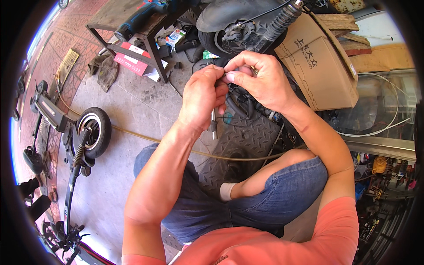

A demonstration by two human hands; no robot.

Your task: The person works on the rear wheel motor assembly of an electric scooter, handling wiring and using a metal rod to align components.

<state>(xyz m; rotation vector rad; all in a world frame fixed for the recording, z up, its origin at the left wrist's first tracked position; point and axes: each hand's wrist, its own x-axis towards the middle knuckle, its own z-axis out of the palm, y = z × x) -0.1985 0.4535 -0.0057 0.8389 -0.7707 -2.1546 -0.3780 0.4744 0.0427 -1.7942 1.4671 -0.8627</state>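
Observation:
My left hand [201,95] and my right hand [265,81] meet in front of the scooter's rear wheel, thumbs and forefingers pinched together. Between the fingertips is a small dark piece, too small to name. A brassy bit [255,70] shows among the curled fingers of my right hand. Below my left hand's fingers a slim silver-and-dark rod [214,126] points downward; its upper part is hidden, and I cannot tell if the hand holds it. Behind the hands are the grey fender [225,15] and the coil shock absorber [282,22].
A cardboard box [318,66] leans at the right beside wood planks [338,22]. A blue cordless drill [137,20] lies on a metal-legged bench [104,15]. At left lies a kick scooter [77,141]. A yellowish hose [132,133] crosses the floor and the black footboard [247,132].

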